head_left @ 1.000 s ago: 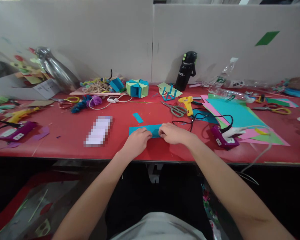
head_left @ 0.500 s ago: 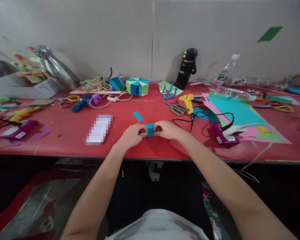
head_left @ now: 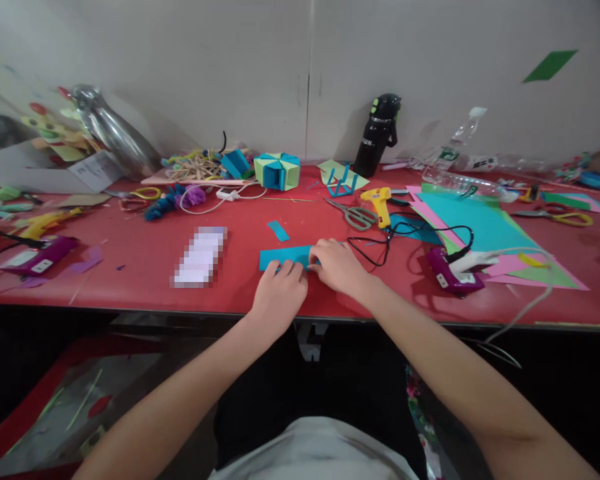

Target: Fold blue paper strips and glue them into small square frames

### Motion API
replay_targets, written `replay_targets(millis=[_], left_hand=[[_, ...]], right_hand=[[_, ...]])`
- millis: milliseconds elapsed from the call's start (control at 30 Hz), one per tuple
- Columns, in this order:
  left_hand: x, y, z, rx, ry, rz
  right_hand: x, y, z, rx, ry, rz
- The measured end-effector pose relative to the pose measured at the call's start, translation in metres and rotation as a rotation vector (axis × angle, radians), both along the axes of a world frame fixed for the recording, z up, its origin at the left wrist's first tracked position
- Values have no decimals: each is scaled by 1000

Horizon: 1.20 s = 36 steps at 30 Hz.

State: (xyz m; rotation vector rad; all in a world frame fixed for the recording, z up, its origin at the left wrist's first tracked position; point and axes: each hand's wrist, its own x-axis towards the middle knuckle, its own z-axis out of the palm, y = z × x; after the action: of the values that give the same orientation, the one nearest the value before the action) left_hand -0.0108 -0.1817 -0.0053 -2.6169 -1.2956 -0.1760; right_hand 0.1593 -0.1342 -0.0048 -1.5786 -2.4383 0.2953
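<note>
A blue paper strip [head_left: 285,255] lies crosswise on the red table near its front edge. Its left end is uncovered, while its right end is under my right hand [head_left: 334,264]. That hand is closed, with bent fingers pinching the paper. My left hand [head_left: 281,290] is at the strip's lower edge, its fingers curled and closed on the paper; the thumb is hidden. A smaller blue paper piece [head_left: 279,231] rests just beyond the strip. Farther back stands a blue and light-green folded paper shape [head_left: 277,172].
Grey-handled scissors [head_left: 357,217] and a yellow glue gun [head_left: 380,205] with a black cord are ahead to the right. A pixelated white rectangle [head_left: 201,257] lies left. Purple power blocks [head_left: 453,272] and coloured paper sheets [head_left: 485,223] occupy the right side. A black bottle [head_left: 377,135] stands behind.
The blue paper now shows as a longer strip stretching left. My left hand has moved from its left end to the lower edge, nearer me; my right hand has shifted slightly right.
</note>
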Motion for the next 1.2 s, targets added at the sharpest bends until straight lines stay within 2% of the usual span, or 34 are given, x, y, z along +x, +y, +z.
replay_targets(millis=[67,100,267,400,533,667,800,1000,1100,1200], left_hand=[[0,-9,-6,-23,-22,19],[-1,-12,-10,-38,-45,28],[-1,-20,-31,-54,-187,75],[2,-24,-30,-63,-218,106],[-6,-24,-25,-76,-206,76],[-21,-20,-27,-111,-215,53],[-30,-19,-25,-148,-195,33],[-30,-22,-22,-126,-140,95],[-26,-23,-23,-74,-138,95],[-21,-22,-24,-39,-150,62]], right_hand=[[-7,-18,-5,163,-64,13],[-9,-27,-9,184,-74,42],[-7,-57,-32,125,71,168],[3,-62,-39,113,106,212],[5,-63,-34,103,73,179],[11,-67,-31,98,19,112],[31,-74,-33,104,-5,-13],[57,-80,-37,141,-107,-161],[49,-80,-31,192,-150,-188],[27,-76,-22,240,-136,-173]])
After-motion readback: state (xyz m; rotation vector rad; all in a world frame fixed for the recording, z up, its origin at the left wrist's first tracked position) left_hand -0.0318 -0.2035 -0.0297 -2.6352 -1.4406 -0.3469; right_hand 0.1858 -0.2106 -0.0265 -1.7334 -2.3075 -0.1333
